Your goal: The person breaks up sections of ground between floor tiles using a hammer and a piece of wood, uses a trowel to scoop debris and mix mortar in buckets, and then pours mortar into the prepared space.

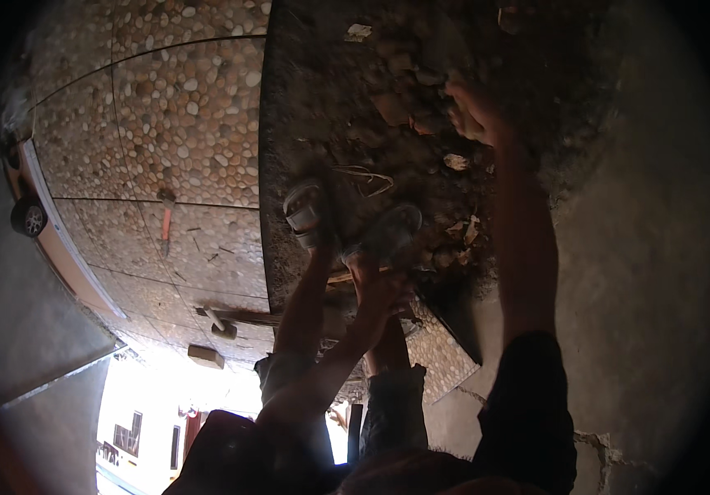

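Observation:
My right hand (480, 115) reaches out over dark soil strewn with rubble (392, 107). Its fingers are curled, and shadow hides what they hold, if anything. Several stones lie beside it, with a pale broken piece (456, 162) just below. Across my lower leg, my left hand (384, 293) hangs low near the ankle; its fingers are too dark to read. Between my sandals (304, 210) and the rubble lies a loop of pale cord (363, 177).
Pebbled paving (190, 124) borders the soil on the left, with an orange-handled hammer (166, 224) on it. A mallet (223, 328) and a block (206, 356) lie nearer. A plain wall (627, 247) rises on the right. At far left is a car wheel (29, 216).

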Available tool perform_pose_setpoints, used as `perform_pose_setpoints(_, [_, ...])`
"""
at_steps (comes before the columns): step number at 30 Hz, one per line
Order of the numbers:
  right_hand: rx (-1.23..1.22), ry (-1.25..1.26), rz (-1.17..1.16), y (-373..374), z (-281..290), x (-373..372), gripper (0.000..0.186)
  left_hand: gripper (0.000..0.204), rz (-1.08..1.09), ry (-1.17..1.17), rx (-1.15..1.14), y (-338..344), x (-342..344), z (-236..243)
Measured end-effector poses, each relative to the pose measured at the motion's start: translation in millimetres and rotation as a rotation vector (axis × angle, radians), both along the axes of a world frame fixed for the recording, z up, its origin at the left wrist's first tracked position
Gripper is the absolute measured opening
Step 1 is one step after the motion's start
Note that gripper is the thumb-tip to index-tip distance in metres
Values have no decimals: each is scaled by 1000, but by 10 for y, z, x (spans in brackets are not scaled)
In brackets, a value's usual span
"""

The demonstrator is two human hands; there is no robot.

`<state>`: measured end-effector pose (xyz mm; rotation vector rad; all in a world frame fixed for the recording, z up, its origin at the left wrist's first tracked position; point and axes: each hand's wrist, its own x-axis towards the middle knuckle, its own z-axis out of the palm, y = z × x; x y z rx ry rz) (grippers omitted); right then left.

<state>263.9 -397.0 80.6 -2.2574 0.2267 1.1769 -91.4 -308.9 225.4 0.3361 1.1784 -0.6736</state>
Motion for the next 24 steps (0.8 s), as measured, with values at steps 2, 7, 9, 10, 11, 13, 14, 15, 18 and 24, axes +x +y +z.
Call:
perform_pose_setpoints(2, [-36,198,48,-56,347,135,32,41,6,-33,7,-25,-49,-20])
perform_pose_setpoints(7, [-335,-776,443,-137,223,-144,46,40,32,-77,34,-57,-100,-17])
perform_pose_setpoints(9, [-341,-816,335,-158,176,-127,50,39,-16,-5,18,-39,-45,-7])
perform_pose_setpoints(10, [-323,-763,273,1,382,-132,51,39,-9,5,25,-56,-99,36])
perform_pose_setpoints(11, [-310,-725,202,125,591,-94,52,39,-8,-2,33,-54,-84,34])
perform_pose_setpoints(13, [-191,-902,90,217,805,-107,60,40,17,-33,31,-42,-68,19])
perform_pose_setpoints(14, [-122,-965,22,232,826,-103,62,41,43,-52,16,-43,-79,15])
perform_pose_setpoints(15, [-166,-979,31,263,738,-98,61,42,70,-70,4,-44,-89,12])
perform_pose_setpoints(18, [-485,-1026,142,193,244,-22,57,44,-32,5,24,-37,16,47])
perform_pose_setpoints(24, [-137,-279,-128,136,8,-44,46,42,4,6,16,-27,38,39])
